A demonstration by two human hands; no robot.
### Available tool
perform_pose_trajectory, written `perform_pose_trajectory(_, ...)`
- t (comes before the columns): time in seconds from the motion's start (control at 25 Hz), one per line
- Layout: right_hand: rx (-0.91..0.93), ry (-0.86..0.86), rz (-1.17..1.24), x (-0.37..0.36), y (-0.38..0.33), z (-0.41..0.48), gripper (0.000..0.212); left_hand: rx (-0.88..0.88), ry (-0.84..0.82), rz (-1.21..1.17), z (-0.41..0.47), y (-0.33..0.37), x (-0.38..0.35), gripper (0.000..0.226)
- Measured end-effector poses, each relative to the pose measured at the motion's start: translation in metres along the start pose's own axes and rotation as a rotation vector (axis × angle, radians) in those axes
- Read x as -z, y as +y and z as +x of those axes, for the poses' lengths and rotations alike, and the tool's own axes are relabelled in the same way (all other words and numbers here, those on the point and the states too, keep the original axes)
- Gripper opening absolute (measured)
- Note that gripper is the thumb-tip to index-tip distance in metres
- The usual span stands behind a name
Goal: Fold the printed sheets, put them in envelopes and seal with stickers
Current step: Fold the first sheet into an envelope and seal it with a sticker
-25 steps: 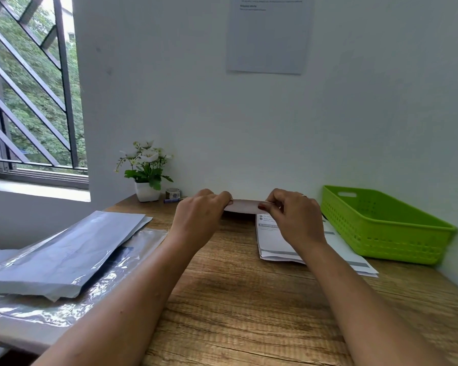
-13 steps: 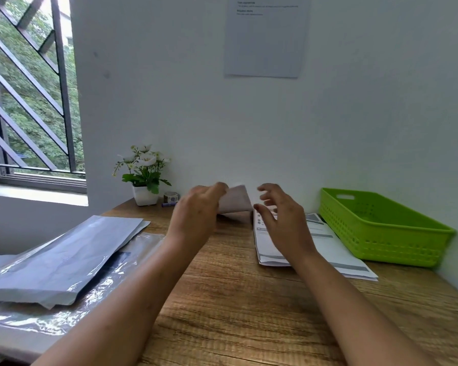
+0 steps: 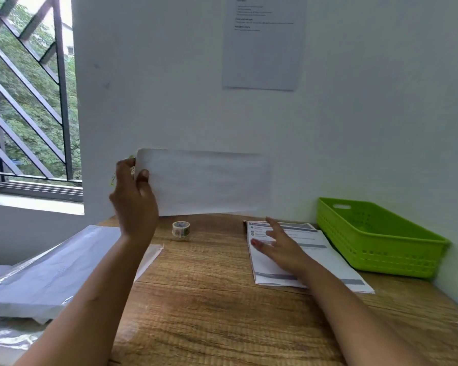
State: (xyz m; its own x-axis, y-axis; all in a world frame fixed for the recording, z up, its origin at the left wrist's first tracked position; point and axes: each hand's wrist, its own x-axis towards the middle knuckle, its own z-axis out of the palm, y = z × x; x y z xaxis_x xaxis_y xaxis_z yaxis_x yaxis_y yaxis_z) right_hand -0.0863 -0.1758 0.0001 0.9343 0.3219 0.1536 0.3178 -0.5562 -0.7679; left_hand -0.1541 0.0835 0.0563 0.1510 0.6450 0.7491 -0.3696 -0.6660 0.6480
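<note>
The left hand (image 3: 135, 204) is pinching the left end of a white envelope (image 3: 209, 183), thumb in front, holding it upright above the far side of the desk (image 3: 209, 299). The right hand (image 3: 280, 247) is lying over the stack of printed sheets (image 3: 325, 262) right of centre, fingers spread wide and gripping nothing. A sticker roll (image 3: 181, 229) is standing below the envelope, and a green basket (image 3: 376, 249) is sitting at the far right.
</note>
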Motion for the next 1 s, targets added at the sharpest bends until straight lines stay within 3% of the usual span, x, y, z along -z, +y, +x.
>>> perform_pose_trajectory(0.08, 0.006, 0.027, 0.245, 0.001, -0.009, -0.005, 0.092, 0.168, -0.109, -0.108, -0.004, -0.004, -0.008, 0.016)
perform_pose_trajectory(0.2, 0.044, 0.113, 0.831, 0.02, -0.021, -0.01, 0.051, 0.344, -0.329, -0.264, -0.012, -0.013, -0.019, 0.011)
perform_pose_trajectory(0.28, 0.102, 0.241, 1.026, 0.041, -0.019, -0.01, 0.053, 0.476, -0.446, -0.288, -0.017, -0.015, -0.022, 0.008)
perform_pose_trajectory(0.36, 0.077, 0.309, 0.987, 0.061, -0.012, -0.01, 0.051, 0.652, -0.583, -0.242, -0.02, -0.02, -0.024, 0.014)
perform_pose_trajectory(0.44, -0.061, 0.255, 0.766, 0.069, -0.001, -0.013, 0.05, 0.838, -0.79, -0.134, -0.026, -0.019, -0.024, 0.025)
perform_pose_trajectory(0.56, -0.262, 0.166, 0.512, 0.073, 0.013, -0.015, 0.05, 0.921, -1.061, 0.147, -0.027, -0.018, -0.021, 0.04)
perform_pose_trajectory(0.68, -0.32, 0.091, 0.387, 0.075, 0.018, -0.014, 0.05, 0.861, -1.178, 0.299, -0.024, -0.027, -0.02, 0.042)
perform_pose_trajectory(0.84, -0.404, -0.014, 0.034, 0.072, 0.021, -0.011, 0.055, 0.686, -1.286, 0.503, -0.026, -0.024, -0.019, 0.053)
perform_pose_trajectory(0.92, -0.414, -0.072, -0.128, 0.07, 0.025, -0.009, 0.062, 0.413, -1.276, 0.708, -0.029, -0.016, -0.017, 0.065)
perform_pose_trajectory(1.0, -0.397, -0.108, -0.225, 0.07, 0.026, -0.009, 0.063, -0.016, -1.226, 0.801, -0.039, -0.011, -0.02, 0.069)
